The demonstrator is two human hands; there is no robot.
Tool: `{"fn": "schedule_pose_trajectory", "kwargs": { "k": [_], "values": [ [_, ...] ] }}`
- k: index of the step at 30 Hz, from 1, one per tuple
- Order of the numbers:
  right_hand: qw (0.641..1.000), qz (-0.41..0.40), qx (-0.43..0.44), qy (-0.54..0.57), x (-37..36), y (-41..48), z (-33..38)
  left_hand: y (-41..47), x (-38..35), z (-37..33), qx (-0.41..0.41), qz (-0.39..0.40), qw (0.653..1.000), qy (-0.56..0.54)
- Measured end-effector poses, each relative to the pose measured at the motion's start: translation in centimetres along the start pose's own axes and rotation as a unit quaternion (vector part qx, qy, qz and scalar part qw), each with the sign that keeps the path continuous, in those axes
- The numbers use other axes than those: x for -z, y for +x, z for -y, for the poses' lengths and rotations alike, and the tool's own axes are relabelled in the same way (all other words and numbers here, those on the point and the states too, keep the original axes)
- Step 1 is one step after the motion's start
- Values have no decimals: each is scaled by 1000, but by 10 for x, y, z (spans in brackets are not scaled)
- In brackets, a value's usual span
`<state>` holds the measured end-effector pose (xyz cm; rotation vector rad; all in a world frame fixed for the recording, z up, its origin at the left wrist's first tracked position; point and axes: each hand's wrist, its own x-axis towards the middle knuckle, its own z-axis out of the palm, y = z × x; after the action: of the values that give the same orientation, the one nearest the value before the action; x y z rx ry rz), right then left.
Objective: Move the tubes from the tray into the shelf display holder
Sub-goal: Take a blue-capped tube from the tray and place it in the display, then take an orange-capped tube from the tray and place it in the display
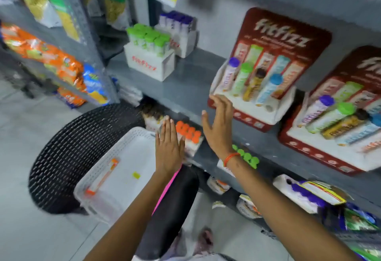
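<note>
Far left, snack packets (51, 54) hang on a side rack, blurred. Black woven stool (82, 147) sits on the floor, with the white tray (99, 170) on top of it. One orange-capped tube (103, 176) left in the tray, lying flat near the left wall, long axis running from near-left up to far-right, cap end toward the person. Small yellow scrap beside it, can't tell what.

Left hand (169, 147) hovers flat over the tray's far right corner, fingers straight and together, palm down, holding nothing. The tube lies down and to the left of it, apart from it. Just past its fingertips, a pack of orange-capped tubes (188, 133) on the lower shelf.

Right hand (218, 124) is raised at the shelf edge (185, 96), fingers spread, empty, fingertips close to the front left corner of the red display holder (268, 65). The holder has four tubes standing tilted: purple, green, brown, blue caps. One round slot (268, 107) at the front right looks empty.

Judgement: left hand is the nearer one to the tube, and would need to come back toward the person and left, closing across the tube's width. Right hand is nearer the holder. Second red holder (329, 116) further right looks full.
</note>
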<state>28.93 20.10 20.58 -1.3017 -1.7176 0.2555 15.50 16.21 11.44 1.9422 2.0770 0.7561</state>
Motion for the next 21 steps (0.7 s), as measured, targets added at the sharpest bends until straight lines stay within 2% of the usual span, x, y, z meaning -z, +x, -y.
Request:
{"fn": "schedule_pose_trajectory", "kwargs": {
  "k": [3, 5, 7, 9, 10, 16, 21],
  "values": [
    [994, 105, -9, 15, -69, -42, 10, -47, 12, 54, 110, -15, 994, 11],
    [978, 207, -12, 23, -114, -70, 21, -85, 20, 94, 168, -14, 986, 9],
    [943, 334, -4, 2, -150, -98, 26, -118, 24, 128, 219, -5, 975, 21],
    [873, 486, 47, -1, -217, -145, 47, -169, 24, 186, 332, -23, 943, 23],
    [848, 526, 62, -16, -230, -153, 49, -177, 24, 197, 342, -17, 939, 31],
    [762, 606, 191, -123, -287, -158, 49, -176, 8, 211, 300, 67, 951, 41],
    [683, 627, 344, -151, -332, -183, 73, -187, -4, 225, 315, 76, 944, 65]
  ]
}}
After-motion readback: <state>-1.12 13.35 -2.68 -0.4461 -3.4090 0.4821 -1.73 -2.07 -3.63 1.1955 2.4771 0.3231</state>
